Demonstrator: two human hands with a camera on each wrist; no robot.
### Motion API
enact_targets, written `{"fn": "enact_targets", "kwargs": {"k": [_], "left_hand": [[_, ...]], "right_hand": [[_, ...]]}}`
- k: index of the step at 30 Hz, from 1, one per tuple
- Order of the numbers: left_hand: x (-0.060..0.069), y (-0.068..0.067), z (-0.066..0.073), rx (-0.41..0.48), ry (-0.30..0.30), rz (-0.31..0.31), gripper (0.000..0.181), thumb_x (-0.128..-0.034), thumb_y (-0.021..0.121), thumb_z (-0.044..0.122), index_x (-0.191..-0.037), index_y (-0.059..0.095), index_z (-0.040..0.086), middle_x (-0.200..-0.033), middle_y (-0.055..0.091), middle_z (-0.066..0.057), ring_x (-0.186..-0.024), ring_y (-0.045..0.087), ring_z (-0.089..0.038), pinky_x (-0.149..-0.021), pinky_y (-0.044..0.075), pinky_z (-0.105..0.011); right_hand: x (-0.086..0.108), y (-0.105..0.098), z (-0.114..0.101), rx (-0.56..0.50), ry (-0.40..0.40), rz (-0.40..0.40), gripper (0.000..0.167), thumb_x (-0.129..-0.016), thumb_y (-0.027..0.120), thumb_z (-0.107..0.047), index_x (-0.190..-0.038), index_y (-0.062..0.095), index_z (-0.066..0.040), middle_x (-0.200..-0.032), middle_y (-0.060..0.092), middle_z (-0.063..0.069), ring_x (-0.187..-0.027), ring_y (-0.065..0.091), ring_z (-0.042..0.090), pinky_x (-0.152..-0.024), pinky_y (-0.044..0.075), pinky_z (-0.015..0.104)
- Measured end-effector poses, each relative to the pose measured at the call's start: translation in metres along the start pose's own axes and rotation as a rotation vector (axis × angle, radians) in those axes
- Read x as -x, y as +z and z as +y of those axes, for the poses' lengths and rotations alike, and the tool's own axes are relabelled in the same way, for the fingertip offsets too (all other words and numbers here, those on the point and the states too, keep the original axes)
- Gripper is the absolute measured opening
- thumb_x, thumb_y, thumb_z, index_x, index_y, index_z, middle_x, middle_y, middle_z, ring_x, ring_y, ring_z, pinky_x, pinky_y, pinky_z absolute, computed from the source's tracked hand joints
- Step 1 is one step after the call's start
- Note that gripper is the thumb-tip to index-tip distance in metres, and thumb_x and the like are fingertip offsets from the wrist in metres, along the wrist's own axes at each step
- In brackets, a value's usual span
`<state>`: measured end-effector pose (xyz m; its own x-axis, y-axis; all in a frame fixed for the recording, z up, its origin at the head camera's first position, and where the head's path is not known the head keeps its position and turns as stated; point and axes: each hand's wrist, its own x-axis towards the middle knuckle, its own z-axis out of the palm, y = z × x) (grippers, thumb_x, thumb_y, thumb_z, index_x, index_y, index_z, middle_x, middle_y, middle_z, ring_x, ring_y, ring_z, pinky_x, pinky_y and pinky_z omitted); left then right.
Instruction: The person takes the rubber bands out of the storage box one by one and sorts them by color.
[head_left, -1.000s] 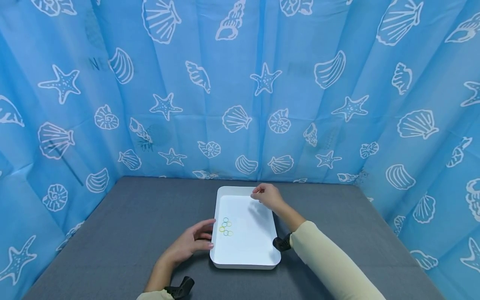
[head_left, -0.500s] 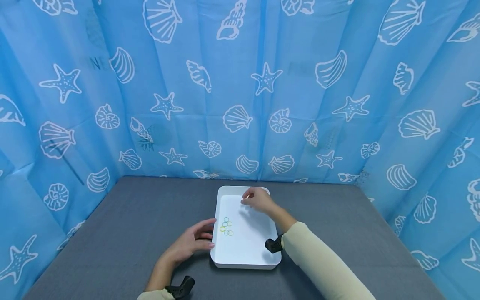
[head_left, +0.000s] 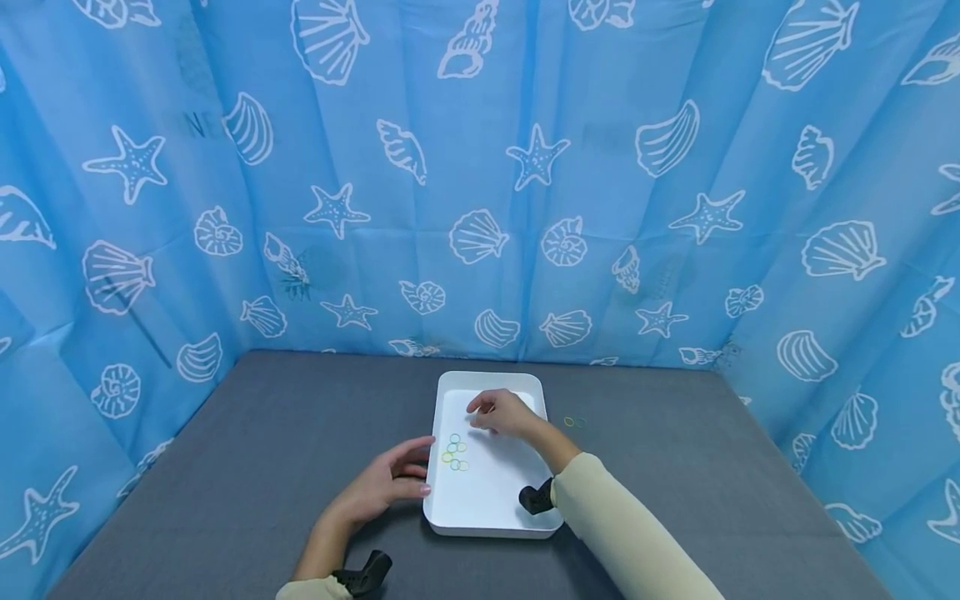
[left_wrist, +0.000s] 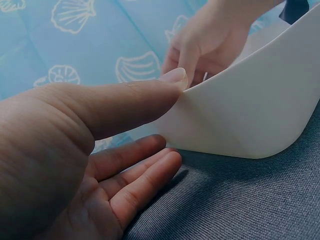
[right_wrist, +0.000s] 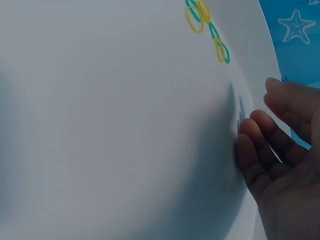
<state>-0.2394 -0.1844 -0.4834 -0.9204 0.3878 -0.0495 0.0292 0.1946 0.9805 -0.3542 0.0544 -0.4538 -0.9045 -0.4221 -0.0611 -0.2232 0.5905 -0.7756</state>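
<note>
Yellow and green: locate grouped rings [head_left: 453, 452] inside tray [head_left: 487, 500], toward its left wall; two more rings [head_left: 573, 422] outside, right of tray. Left hand [head_left: 378, 483] relaxed, thumb touching tray rim; right hand [head_left: 504, 413] empty above tray. Probably approach phase; next, pinch single ring.

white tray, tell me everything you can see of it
The white tray is shallow and rectangular, with rounded corners, raised walls and a plastic look. It lies flat, open side up, on the grey table. Green and yellow rings lie inside, toward its left wall. The left hand touches its left rim; the right hand is over its floor.
</note>
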Motion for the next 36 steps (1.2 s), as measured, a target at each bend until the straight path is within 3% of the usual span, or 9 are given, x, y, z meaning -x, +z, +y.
{"fn": "enact_targets", "kwargs": {"k": [10, 16, 24, 36], "left_hand": [[0.000, -0.001, -0.001, -0.007, 0.000, 0.004, 0.069, -0.0891, 0.072, 0.020, -0.148, 0.039, 0.009, -0.139, 0.049, -0.018, -0.113, 0.054, -0.028, -0.090, 0.047, -0.042], [-0.001, -0.002, -0.002, -0.007, 0.003, 0.003, 0.070, -0.0886, 0.073, 0.020, -0.148, 0.039, 0.008, -0.139, 0.048, -0.018, -0.113, 0.054, -0.028, -0.090, 0.047, -0.042], [-0.001, -0.001, 0.000, -0.018, -0.016, 0.012, 0.069, -0.0884, 0.073, 0.022, -0.148, 0.040, 0.009, -0.139, 0.049, -0.017, -0.113, 0.054, -0.027, -0.091, 0.047, -0.044], [0.001, 0.002, 0.001, 0.009, -0.003, 0.014, 0.071, -0.0881, 0.073, 0.019, -0.149, 0.038, 0.007, -0.139, 0.048, -0.018, -0.113, 0.055, -0.029, -0.090, 0.048, -0.042]], "right_hand": [[-0.005, 0.013, -0.001, 0.010, -0.081, -0.095, 0.014, -0.090, 0.067, -0.005, -0.103, 0.072, -0.007, -0.089, 0.064, 0.000, -0.080, 0.054, 0.015, -0.074, 0.044, 0.029], [-0.007, 0.017, -0.003, 0.052, -0.073, -0.152, 0.016, -0.091, 0.066, -0.006, -0.105, 0.073, -0.009, -0.089, 0.062, -0.001, -0.082, 0.052, 0.015, -0.076, 0.042, 0.030], [-0.005, 0.018, -0.006, 0.093, -0.022, -0.153, 0.010, -0.090, 0.068, -0.010, -0.096, 0.075, -0.014, -0.086, 0.060, -0.001, -0.085, 0.051, 0.017, -0.078, 0.040, 0.033], [-0.005, 0.023, -0.006, 0.150, -0.047, -0.150, 0.008, -0.088, 0.073, -0.012, -0.080, 0.071, -0.014, -0.074, 0.063, -0.004, -0.071, 0.053, 0.012, -0.072, 0.042, 0.029]]}}
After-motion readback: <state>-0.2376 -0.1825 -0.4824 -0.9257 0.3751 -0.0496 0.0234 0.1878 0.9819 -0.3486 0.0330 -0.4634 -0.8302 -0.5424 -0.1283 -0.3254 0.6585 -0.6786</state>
